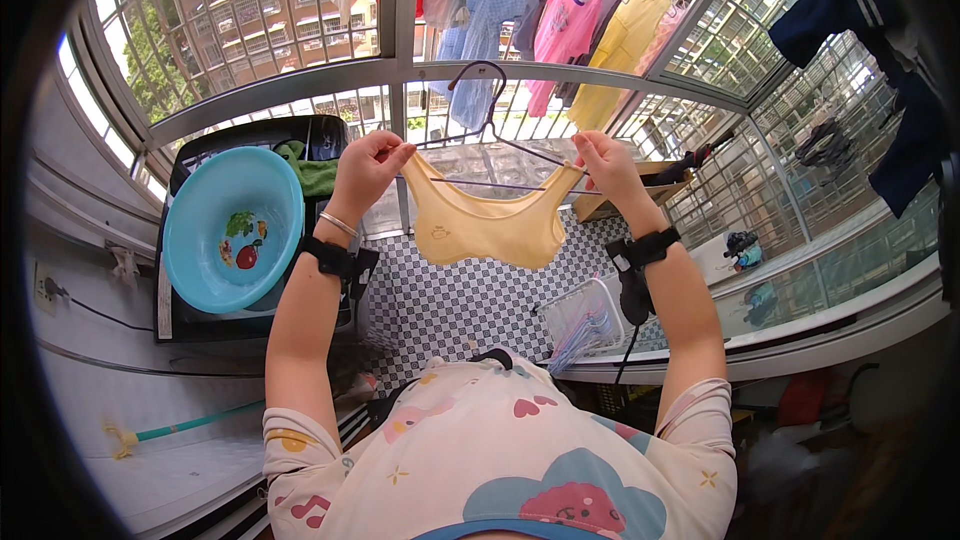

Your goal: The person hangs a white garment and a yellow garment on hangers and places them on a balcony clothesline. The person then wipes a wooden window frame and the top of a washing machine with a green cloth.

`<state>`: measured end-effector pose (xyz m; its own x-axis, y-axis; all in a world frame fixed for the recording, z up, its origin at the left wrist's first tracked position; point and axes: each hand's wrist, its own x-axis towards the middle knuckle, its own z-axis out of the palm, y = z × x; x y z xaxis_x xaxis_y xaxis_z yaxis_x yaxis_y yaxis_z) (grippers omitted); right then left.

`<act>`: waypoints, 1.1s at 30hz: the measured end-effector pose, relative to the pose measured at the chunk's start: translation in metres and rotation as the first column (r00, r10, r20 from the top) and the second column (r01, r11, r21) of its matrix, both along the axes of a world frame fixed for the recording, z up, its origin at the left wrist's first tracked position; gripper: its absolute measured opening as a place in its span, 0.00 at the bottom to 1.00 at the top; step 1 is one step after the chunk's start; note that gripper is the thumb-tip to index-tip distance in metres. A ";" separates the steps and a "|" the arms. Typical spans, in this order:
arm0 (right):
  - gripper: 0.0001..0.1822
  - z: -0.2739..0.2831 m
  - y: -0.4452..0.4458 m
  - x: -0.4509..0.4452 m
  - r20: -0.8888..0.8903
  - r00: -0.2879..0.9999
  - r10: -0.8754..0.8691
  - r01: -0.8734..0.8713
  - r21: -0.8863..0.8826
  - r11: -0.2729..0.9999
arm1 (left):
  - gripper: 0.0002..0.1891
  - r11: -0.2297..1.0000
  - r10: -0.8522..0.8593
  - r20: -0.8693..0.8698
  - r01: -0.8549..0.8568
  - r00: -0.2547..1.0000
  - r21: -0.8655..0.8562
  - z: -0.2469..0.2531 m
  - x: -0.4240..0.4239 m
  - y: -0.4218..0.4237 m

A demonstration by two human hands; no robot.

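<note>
A pale yellow bra top (487, 229) hangs on a dark clothes hanger (517, 146), spread out before me at arm's length. My left hand (370, 171) pinches its left strap at that end of the hanger. At the other end, my right hand (606, 165) grips the right strap together with the hanger's tip. The hook of the hanger points up and away from me, in front of the window frame. Between the straps, the hanger's crossbar runs above the neckline. Both wrists wear black straps.
A blue plastic basin (234, 229) stands at left on a black washing machine (330, 136), beside a green cloth (315, 174). Several garments (570, 22) hang behind the window frame. At right, a white basket (581, 315) holds hangers (581, 337); dark clothes (840, 15) hang higher up.
</note>
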<state>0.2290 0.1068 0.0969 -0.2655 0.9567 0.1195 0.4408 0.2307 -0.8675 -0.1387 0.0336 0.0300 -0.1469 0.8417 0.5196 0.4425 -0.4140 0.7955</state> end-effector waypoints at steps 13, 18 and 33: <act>0.16 -0.018 0.012 0.039 -0.104 0.952 0.288 -0.301 -0.136 0.944 | 0.12 0.999 -0.024 0.017 0.024 1.000 0.023 -0.011 -0.004 0.072; 0.15 -0.009 0.066 0.054 -0.155 0.944 0.291 -0.313 -0.144 0.939 | 0.13 1.000 0.009 0.040 -0.009 0.999 0.004 -0.004 0.013 0.129; 0.14 0.066 0.282 0.021 -0.199 0.883 0.426 -0.416 0.091 0.905 | 0.17 0.821 0.530 -0.218 -0.433 0.819 0.371 0.058 0.027 0.280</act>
